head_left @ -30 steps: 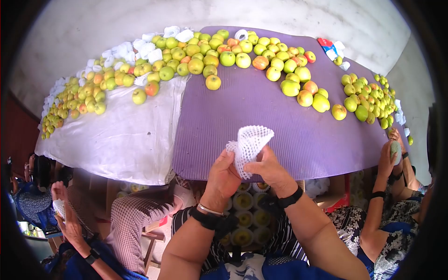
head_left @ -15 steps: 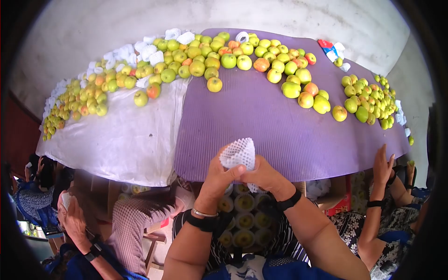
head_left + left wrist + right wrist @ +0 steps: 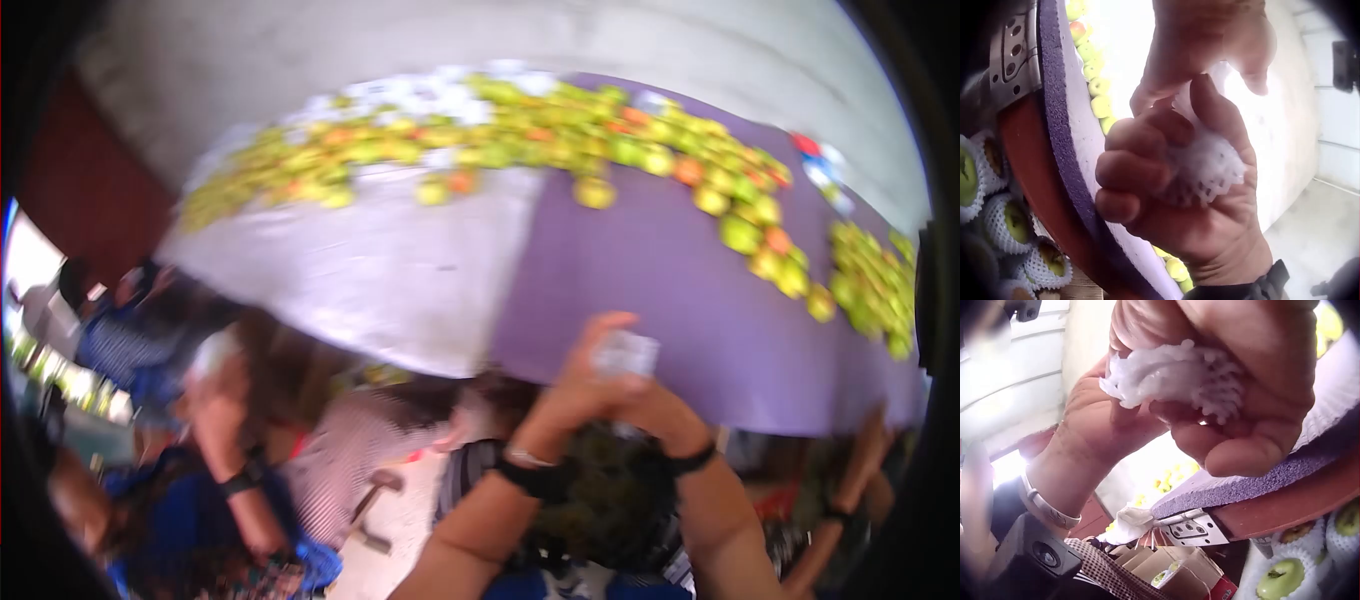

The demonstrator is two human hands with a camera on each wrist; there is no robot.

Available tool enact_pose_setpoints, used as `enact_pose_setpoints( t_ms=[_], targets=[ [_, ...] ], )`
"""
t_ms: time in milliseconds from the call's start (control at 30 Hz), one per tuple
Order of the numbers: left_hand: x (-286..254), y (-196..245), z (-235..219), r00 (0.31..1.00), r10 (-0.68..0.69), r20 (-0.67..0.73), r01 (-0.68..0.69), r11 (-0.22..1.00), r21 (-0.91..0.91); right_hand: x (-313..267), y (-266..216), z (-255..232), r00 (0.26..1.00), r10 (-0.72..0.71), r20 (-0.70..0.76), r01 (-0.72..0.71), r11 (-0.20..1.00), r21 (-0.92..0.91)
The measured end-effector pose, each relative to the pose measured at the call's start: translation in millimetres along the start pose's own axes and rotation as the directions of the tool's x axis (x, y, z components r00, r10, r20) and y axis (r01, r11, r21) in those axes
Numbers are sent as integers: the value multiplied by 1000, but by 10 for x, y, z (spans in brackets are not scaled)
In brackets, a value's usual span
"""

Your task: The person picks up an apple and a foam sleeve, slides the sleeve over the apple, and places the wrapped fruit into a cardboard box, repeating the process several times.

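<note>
While we grip the foam net: it sits bunched between our left hand and right hand, with the purple mat towards twelve o'clock from it.
Left hold: we have the fingers curled round the net, thumb alongside.
Right hold: we have its fingers folded about the net too; how firmly, we cannot tell.
Net's inside: our hands cover it, so we cannot tell whether it holds fruit.
Loose apples: we see them heaped from ten o'clock round to half past two, apart from our hands.
Wrapped apples: in the left wrist view we have them at eight o'clock.
Tearing: the mesh looks thin, so we judge that pulling our hands hard apart could split it.
Crumpling: bunched like this, the net could fold over itself if we squeeze more.
Dropping: if we loosen both hands together, the light net could slip down among the wrapped apples.
Snagging: at five o'clock in that wrist view we wear a black band; a sharp turn might hook the mesh.
</note>
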State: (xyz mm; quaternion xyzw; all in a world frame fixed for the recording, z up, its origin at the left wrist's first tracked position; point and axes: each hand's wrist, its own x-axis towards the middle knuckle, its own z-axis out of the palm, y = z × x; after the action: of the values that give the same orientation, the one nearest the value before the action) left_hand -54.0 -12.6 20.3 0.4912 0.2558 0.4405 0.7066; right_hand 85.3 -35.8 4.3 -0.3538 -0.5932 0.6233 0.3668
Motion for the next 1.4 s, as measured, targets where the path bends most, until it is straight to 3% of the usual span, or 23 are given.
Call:
enact_pose_setpoints(
  t_ms=[67,100,133,167,200,233,267,333,433,500,600,667,700,767,833,900,1033,1100,1133,1167,1200,1300,1400],
  targets=[
    [33,-191,-55,986,166,-1,-160,948,276,-66,232,-73,995,66,79,-58,993,-98],
    [22,-234,-5,980,195,-28,-183,954,239,-94,354,-119,988,99,118,-80,985,-150],
    [14,-202,31,995,94,-36,-89,988,128,-125,235,-108,984,98,148,-53,957,-284],
    [12,-172,38,1000,-6,-13,6,1000,-1,-112,112,-22,977,80,197,-23,960,-279],
    [7,-172,30,999,13,-39,-12,1000,16,-148,-23,42,980,198,25,-193,972,-132],
    [11,-149,25,999,33,-3,-33,998,-61,-139,-106,111,928,347,-138,-344,938,44],
    [8,-141,15,998,54,39,-48,989,-139,-103,-136,201,930,344,-129,-342,939,40],
    [-17,-94,35,994,109,25,-101,969,-225,-68,-178,347,927,113,-357,-69,989,133],
    [-66,32,117,988,148,-32,-150,931,-333,-56,-112,245,925,246,-290,-219,968,125],
    [-83,56,130,988,136,-76,-155,923,-354,-53,7,207,916,232,-329,-230,972,45],
    [-123,35,170,984,174,-44,-179,963,-199,-101,243,124,900,206,-384,-251,966,-69],
    [-146,99,295,898,419,-133,-405,907,117,-126,343,108,889,185,-419,-255,960,-118],
    [-160,109,336,898,418,-134,-405,907,116,-147,375,102,885,172,-432,-253,958,-135],
    [-195,104,413,874,476,-95,-426,846,322,-163,443,93,875,150,-460,-253,952,-171],
    [-240,133,475,903,422,-79,-365,851,378,-149,507,102,869,117,-480,-243,947,-210],
    [-314,157,584,849,526,-57,-386,690,612,-174,551,71,857,83,-509,-241,937,-252],
    [-352,132,655,818,570,82,-510,651,562,-298,1054,-172,825,5,-566,-246,903,-351],
    [-318,191,706,771,633,70,-604,692,394,-382,1400,-297,826,-84,-557,-196,884,-424],
    [-319,258,692,769,626,131,-621,682,386,-215,917,-147,818,-346,-459,-10,790,-613],
    [-321,325,685,764,616,192,-637,673,376,-54,431,1,736,-601,-311,146,590,-794],
    [-323,308,692,768,615,176,-634,696,337,99,-59,149,600,-786,-150,225,345,-911],
    [-328,408,727,803,573,163,-593,747,300,128,-125,73,567,-818,-94,384,364,-848],
    [-376,337,704,807,557,194,-590,754,288,154,-5,69,517,-852,-82,439,346,-829]
  ],
)
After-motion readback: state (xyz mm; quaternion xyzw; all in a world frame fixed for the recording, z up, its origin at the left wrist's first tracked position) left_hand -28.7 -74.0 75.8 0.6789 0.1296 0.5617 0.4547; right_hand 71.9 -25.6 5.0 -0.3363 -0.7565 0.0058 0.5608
